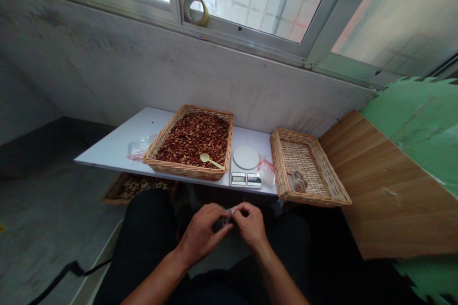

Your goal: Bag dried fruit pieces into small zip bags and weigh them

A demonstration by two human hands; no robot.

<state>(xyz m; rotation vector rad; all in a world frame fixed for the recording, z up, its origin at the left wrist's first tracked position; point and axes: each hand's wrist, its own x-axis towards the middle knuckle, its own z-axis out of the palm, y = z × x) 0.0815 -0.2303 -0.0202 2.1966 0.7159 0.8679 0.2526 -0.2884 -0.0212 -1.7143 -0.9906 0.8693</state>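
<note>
Pinching a small clear plastic bag (226, 218) between them, the left hand (203, 229) and right hand (251, 227) meet before the near edge of the tabletop (116, 143). Beyond sits a digital kitchen scale (245, 158), flanked by a wicker tray (186, 170) of nut pieces (195, 136) bearing a pale-yellow spoon (212, 161) and a wicker basket (304, 150) containing bagged pieces (296, 182).

Tape roll (205, 17) beside window (257, 0)
</note>
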